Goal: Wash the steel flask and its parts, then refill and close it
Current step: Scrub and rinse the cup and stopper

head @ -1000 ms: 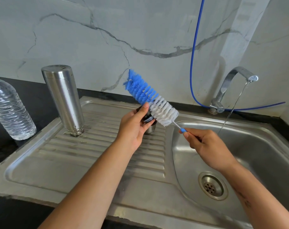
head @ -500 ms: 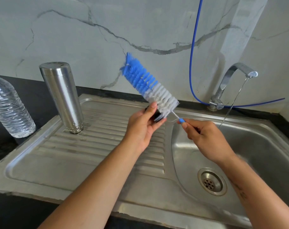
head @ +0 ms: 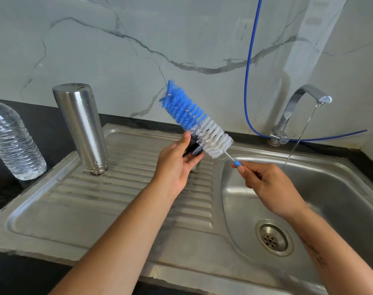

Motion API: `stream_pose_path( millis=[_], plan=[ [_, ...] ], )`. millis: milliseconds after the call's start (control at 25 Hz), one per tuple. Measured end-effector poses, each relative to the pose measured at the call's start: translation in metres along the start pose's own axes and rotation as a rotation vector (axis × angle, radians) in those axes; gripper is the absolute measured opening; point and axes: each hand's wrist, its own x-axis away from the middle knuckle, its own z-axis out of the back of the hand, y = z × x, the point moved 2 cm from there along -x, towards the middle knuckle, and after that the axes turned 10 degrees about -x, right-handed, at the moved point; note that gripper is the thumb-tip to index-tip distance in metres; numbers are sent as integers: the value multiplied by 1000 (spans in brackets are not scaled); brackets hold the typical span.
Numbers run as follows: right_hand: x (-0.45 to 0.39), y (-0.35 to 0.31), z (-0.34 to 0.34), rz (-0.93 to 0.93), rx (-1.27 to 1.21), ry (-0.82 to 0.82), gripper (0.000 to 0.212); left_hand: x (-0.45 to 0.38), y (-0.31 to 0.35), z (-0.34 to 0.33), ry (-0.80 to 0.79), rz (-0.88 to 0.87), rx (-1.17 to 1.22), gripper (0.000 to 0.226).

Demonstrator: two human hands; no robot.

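The left hand (head: 177,165) is raised over the ribbed drainboard (head: 109,194), thumb and fingers curled round a small dark flask cap (head: 193,149) that is mostly hidden behind the palm and the brush. The right hand (head: 266,184) pinches the thin blue handle of a bottle brush (head: 197,120) between thumb and fingertips; the brush slants up and to the left, its white bristles pressed against the cap and its blue bristles free in the air in front of the marble wall (head: 138,39). The flask (head: 81,128) stands upside down, mouth on the drainboard, well to the left of both hands, with water drops on its steel side. A clear plastic bottle (head: 13,141) with a teal cap stands on the dark tabletop (head: 43,124) left of the flask. At the right a thin stream runs from the tap (head: 300,107) into the basin (head: 341,199), whose drain (head: 274,240) lies below the right wrist. A blue hose (head: 250,71) hangs down the wall and passes behind the tap.
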Motion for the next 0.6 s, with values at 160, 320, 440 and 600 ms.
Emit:
stream_pose_path(
  millis=[160, 320, 440, 600],
  plan=[
    [0, 0, -5, -13, 11, -10, 37, 7, -7, -5, -34, 23, -71, 23],
    [-3, -9, -11, -59, -26, 13, 25, 7, -3, -7, -57, 0, -55, 19],
    [3, -8, -4, -79, -14, -99, 20, -5, 11, 7, 35, -54, 63, 11],
    [-4, -2, 0, -42, 47, 13, 31, 10, -4, -9, -118, -17, -96, 16]
  ],
)
